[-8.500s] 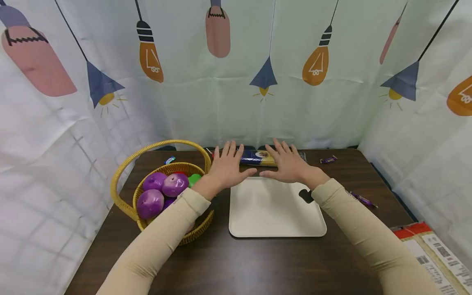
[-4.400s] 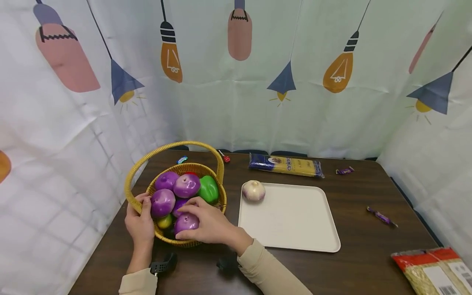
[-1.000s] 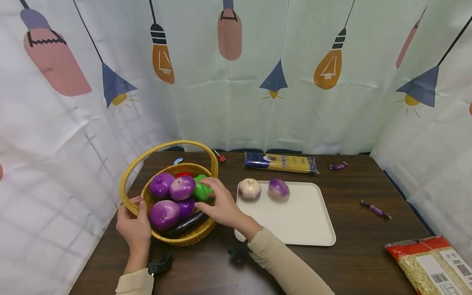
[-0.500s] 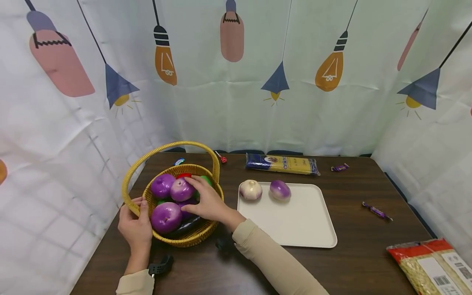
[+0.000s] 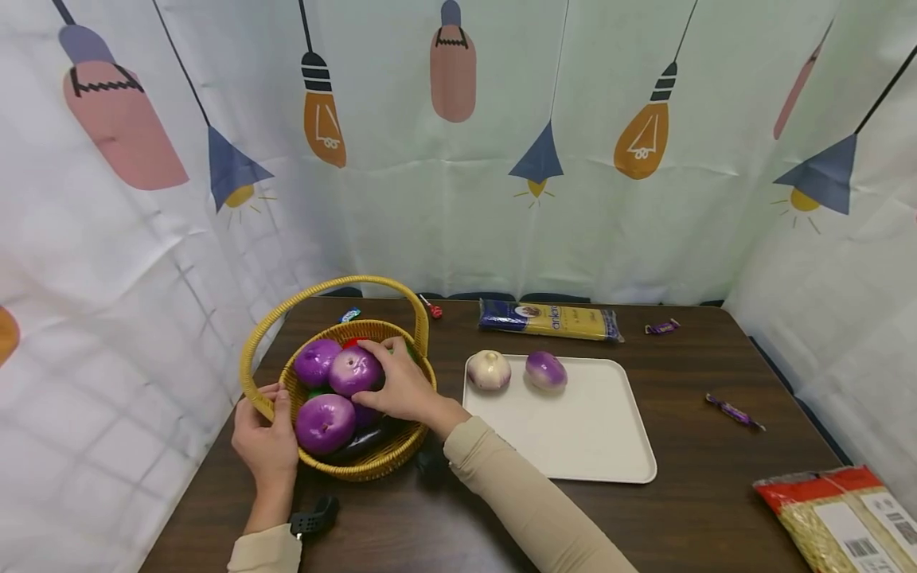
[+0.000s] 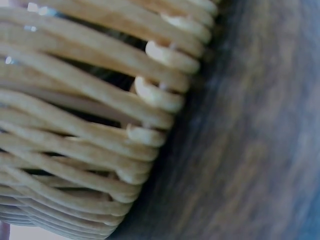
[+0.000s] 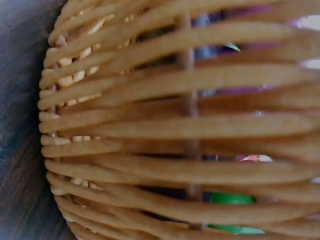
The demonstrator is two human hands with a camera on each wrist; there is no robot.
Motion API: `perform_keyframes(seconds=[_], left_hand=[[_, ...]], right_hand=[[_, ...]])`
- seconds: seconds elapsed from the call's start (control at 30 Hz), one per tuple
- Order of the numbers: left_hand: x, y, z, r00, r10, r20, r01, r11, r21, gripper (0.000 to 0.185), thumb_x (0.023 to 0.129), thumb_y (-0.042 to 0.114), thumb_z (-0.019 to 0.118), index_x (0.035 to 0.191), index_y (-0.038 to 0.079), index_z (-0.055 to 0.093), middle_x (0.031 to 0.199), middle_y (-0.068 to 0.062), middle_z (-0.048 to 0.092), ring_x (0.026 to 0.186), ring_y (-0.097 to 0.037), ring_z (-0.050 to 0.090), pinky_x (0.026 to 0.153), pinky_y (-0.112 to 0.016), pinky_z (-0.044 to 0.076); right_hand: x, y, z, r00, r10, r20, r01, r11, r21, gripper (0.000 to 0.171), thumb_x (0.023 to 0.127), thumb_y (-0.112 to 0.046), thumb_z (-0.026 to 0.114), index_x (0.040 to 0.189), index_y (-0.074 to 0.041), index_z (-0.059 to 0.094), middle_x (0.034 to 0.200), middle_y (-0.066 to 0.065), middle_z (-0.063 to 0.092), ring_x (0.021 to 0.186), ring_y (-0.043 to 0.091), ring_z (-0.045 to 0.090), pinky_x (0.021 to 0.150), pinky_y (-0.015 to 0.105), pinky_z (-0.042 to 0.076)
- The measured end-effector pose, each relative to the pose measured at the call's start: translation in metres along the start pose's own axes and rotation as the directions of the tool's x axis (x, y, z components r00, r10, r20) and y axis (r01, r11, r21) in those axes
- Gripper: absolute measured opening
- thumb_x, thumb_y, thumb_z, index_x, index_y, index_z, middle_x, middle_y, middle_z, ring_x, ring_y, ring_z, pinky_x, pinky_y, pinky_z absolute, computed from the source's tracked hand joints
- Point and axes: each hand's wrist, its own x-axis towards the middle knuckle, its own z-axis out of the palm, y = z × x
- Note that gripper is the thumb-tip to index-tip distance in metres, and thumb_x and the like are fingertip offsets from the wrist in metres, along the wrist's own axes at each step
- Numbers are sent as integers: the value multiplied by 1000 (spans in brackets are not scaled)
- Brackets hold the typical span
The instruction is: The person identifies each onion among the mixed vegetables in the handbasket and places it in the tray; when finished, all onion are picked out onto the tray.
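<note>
A yellow wicker basket (image 5: pixel 251 350) with a tall handle stands at the table's left and holds several purple onions, a dark eggplant (image 5: pixel 361 442) and green and red pieces. My right hand (image 5: pixel 390 382) reaches into it and its fingers curl round a purple onion (image 5: pixel 353 371) in the middle. My left hand (image 5: pixel 268 434) grips the basket's near-left rim. A cream tray (image 5: pixel 573 438) lies to the right with a white onion (image 5: pixel 489 370) and a purple onion (image 5: pixel 546 370) at its far edge. Both wrist views show only basket weave (image 6: pixel 90 130) (image 7: pixel 190 125) up close.
A blue and yellow spaghetti packet (image 5: pixel 550 320) lies behind the tray. Small wrapped candies (image 5: pixel 734 411) are scattered on the dark table (image 5: pixel 702 509). A red-topped grain bag (image 5: pixel 845 517) sits at the near right corner. Printed curtains close in the back and both sides.
Over the last second my right hand moved from the basket's right rim further in and closed round the middle purple onion. The left hand stayed on the rim.
</note>
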Motion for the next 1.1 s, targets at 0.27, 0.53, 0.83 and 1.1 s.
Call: perform_keyframes(seconds=[0.27, 0.53, 0.83, 1.1], left_hand=[[0, 1, 1, 1000, -11, 6, 11, 1000, -9, 16, 88, 0, 67, 89, -16, 63, 93, -18, 63, 87, 3, 56, 77, -15, 40], [-2, -2, 0, 1000, -9, 3, 9, 1000, -3, 15, 87, -1, 68, 88, -15, 63, 92, -14, 64, 87, 2, 56, 76, -15, 39], [1, -4, 0, 1000, -10, -1, 10, 1000, -5, 16, 88, 0, 67, 90, -15, 63, 95, -18, 63, 88, 3, 56, 79, -16, 39], [-1, -2, 0, 1000, -17, -8, 17, 1000, -2, 16, 88, 1, 68, 89, -15, 64, 93, -14, 64, 88, 3, 55, 78, -16, 38]], right_hand=[[-1, 2, -1, 995, -96, 3, 96, 995, 12, 81, 77, -35, 82, 143, -18, 38, 141, 1, 46, 124, 14, 49, 101, 29, 43], [-30, 1, -12, 997, -71, -42, 76, 989, 127, 89, 77, -36, 80, 150, -33, 30, 135, 4, 31, 110, 17, 52, 93, 30, 47], [-80, 18, -49, 990, -35, -135, 66, 971, 231, 78, 76, -41, 82, 142, -28, 43, 132, -4, 41, 117, 14, 50, 96, 38, 48], [-117, 63, -90, 979, 14, -202, 19, 987, 159, 77, 73, -36, 86, 140, -26, 49, 132, -5, 48, 117, 13, 52, 90, 35, 51]])
